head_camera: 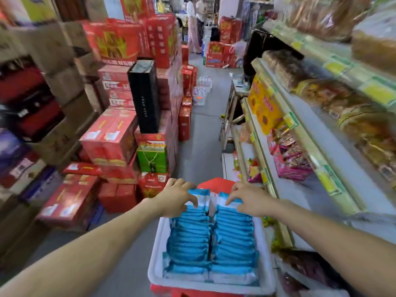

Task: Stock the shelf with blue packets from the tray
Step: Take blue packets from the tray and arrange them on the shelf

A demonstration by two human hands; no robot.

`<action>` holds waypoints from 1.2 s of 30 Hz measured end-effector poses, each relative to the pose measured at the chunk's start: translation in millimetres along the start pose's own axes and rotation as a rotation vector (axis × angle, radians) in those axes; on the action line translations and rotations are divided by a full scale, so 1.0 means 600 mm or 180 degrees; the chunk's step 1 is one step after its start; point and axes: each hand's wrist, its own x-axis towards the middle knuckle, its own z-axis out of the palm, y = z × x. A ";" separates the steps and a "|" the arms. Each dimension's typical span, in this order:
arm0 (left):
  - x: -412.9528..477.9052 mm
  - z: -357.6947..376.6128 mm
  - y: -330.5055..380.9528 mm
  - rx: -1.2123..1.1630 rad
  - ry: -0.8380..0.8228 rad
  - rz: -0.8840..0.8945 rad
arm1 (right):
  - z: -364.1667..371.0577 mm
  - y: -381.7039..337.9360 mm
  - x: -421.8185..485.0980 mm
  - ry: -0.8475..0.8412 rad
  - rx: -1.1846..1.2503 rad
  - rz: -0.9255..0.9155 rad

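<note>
A: Where are the blue packets (211, 239)?

B: At six o'clock, standing on edge in two rows inside the white tray (154, 264), which sits on something red (216, 182).

A: And the hands?

B: Both are at the tray's far end. The left hand (177, 198) has its fingers curled over the tops of the farthest packets in the left row, thumb pinching from the near side. The right hand (248, 200) grips the far packets of the right row the same way.

A: The shelf?

B: The shelf (334, 168) runs along three o'clock, with yellow and green price strips (327, 179) on its edges, too blurred to read.

A: Any brand you can read?

B: None. The yellow boxes (264, 108) at two o'clock carry red lettering I can't make out. The red cartons (109, 138) at ten o'clock show smeared print, and the black box (145, 97) has one thin white line, illegible. The packets show no readable text.
</note>
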 end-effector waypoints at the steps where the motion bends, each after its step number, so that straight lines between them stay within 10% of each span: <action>1: 0.000 0.000 0.001 -0.0018 -0.0006 -0.0016 | 0.003 0.004 0.000 0.0046 -0.0033 0.0021; 14: 0.035 -0.045 -0.014 -0.0822 -0.0207 0.0539 | 0.011 0.023 -0.020 0.0159 0.0085 0.0021; 22: 0.136 -0.362 -0.006 -0.1152 0.0494 0.1094 | -0.324 0.033 -0.140 0.0852 0.0155 0.0356; 29: 0.208 -0.669 0.169 -0.1639 0.0926 0.2352 | -0.581 0.057 -0.459 0.2095 0.0096 0.0992; 36: 0.244 -0.806 0.476 -0.1789 0.0923 0.3591 | -0.516 0.068 -0.831 0.2975 0.0536 0.2090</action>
